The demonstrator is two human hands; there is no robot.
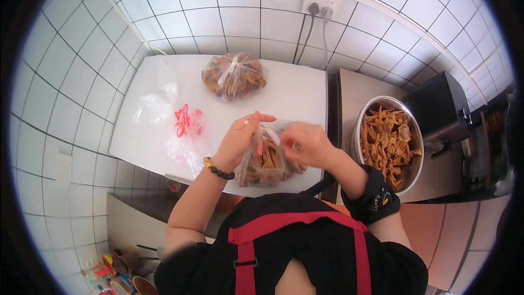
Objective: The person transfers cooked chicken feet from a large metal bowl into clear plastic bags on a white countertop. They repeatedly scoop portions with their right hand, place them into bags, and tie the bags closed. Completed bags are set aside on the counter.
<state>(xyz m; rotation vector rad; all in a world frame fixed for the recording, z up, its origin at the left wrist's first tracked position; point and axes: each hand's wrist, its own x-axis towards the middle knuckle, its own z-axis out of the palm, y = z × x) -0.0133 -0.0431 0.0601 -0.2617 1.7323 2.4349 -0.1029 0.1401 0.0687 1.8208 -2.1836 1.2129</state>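
Note:
A clear plastic bag (pixel 262 170) of brown chicken feet rests near the front edge of the white worktop, close to my body. My left hand (pixel 241 131) holds the gathered neck of this bag from the left, index finger stretched out over it. On the other side, my right hand (pixel 305 143) has its fingers curled at the twisted plastic; it is slightly blurred. Behind them sits a second bag of chicken feet (pixel 234 78), its top knotted.
Thin clear plastic bags (pixel 157 104) and a crumpled red plastic piece (pixel 183 119) lie on the worktop (pixel 286 86) at left. A steel bowl (pixel 358 143) of chicken feet stands right, beside a black appliance (pixel 438 106). Two plugs fill a wall socket (pixel 321 4).

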